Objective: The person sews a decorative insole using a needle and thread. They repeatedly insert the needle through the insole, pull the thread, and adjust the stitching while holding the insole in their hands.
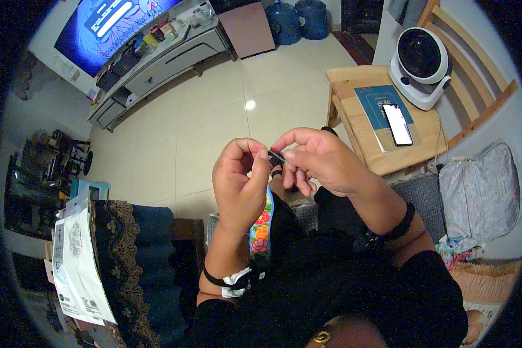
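Observation:
My left hand (243, 182) is raised in front of my lap, its thumb and forefinger pinched at one end of a thin grey strip-like piece (276, 155). The thumb of my right hand (324, 158) meets the other end, while its forefinger arches over toward the left fingertips. Exactly what the small piece is, I cannot tell. Below and behind my left wrist runs a light-blue band with bright red, orange and pink flowers (261, 226). The left hand hides its upper end, so I cannot tell whether that hand holds it too.
To the right, a wooden chair (343, 80) bears a white fan (422, 65), a teal-covered book (369, 106) and a lit phone (398, 126). A patterned fabric bag (480, 195) lies nearby. White printed packets (76, 261) rest at left on lace-edged dark cloth (124, 243). A TV cabinet (174, 61) stands ahead.

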A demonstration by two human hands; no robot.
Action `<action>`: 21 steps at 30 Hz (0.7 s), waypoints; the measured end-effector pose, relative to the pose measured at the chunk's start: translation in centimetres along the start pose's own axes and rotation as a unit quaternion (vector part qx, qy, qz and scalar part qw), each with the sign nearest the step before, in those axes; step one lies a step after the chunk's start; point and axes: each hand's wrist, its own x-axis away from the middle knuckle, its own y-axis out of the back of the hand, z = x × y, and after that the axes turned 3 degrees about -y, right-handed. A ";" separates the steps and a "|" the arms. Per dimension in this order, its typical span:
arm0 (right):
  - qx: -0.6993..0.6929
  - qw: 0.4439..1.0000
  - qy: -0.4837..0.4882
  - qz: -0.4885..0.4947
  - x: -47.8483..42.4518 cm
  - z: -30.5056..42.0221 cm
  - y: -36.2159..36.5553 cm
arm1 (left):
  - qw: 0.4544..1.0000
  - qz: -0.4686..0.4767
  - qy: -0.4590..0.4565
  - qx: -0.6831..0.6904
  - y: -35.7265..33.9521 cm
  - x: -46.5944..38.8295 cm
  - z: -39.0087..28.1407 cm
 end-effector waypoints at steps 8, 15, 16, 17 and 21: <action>0.111 0.992 0.027 -0.057 -0.7 -0.8 -0.6 | 0.995 -0.001 -0.048 -0.092 0.0 -0.3 0.4; 0.329 0.889 0.254 -0.192 -1.4 -0.6 2.4 | 0.997 -0.023 -0.003 -0.079 2.4 -0.4 1.0; 0.295 0.900 0.243 -0.211 -1.0 0.1 3.1 | 0.996 -0.034 0.007 -0.078 3.6 -0.5 1.6; 0.260 0.909 0.231 -0.230 -0.7 0.9 3.8 | 0.996 -0.045 0.017 -0.077 4.8 -0.5 2.1; 0.107 0.908 0.276 -0.295 1.3 3.8 7.0 | 0.989 -0.068 0.087 -0.097 8.2 -0.3 4.7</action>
